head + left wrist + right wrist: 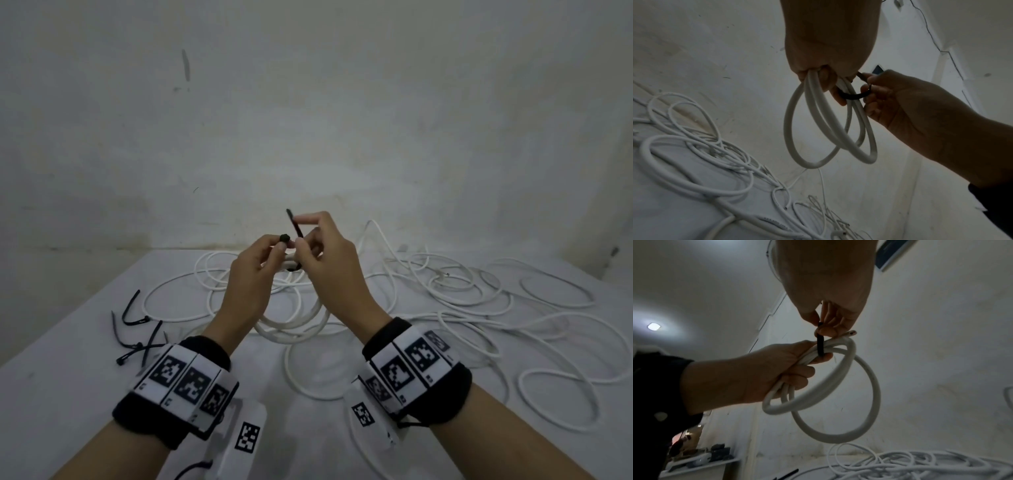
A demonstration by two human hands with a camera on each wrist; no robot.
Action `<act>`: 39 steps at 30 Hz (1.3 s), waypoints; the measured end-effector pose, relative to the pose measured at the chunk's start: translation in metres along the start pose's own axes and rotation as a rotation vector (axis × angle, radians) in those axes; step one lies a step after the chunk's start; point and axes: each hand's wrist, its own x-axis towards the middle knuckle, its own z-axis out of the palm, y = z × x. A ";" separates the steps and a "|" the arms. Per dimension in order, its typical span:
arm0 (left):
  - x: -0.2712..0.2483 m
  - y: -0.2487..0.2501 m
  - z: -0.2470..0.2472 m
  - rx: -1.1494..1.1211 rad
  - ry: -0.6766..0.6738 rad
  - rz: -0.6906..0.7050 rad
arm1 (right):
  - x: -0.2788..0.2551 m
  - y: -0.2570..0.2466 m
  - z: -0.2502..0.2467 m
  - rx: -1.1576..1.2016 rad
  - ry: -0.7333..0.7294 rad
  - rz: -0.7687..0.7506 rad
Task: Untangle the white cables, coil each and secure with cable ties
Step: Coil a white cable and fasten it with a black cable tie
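Note:
A thick white cable coil hangs above the table, gripped at its top by my left hand. A black cable tie is looped round the bundled turns. My left thumb and forefinger pinch the tie's head. My right hand pinches the tie's free tail, which sticks up past the fingers. Loose white cables lie tangled on the table behind and to the right.
Several spare black cable ties lie on the white table at the left. A grey wall stands close behind the table. A shelf with dark objects shows low in the right wrist view.

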 end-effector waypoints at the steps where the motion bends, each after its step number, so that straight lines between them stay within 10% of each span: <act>1: -0.001 -0.003 0.000 0.013 0.015 0.008 | -0.002 0.000 0.001 -0.054 -0.001 -0.046; 17: -0.001 -0.018 -0.006 0.115 0.027 0.008 | -0.003 0.013 0.010 -0.438 0.094 -0.355; 39: -0.012 -0.024 -0.007 0.282 -0.025 0.069 | -0.006 0.015 0.016 -0.524 0.054 -0.388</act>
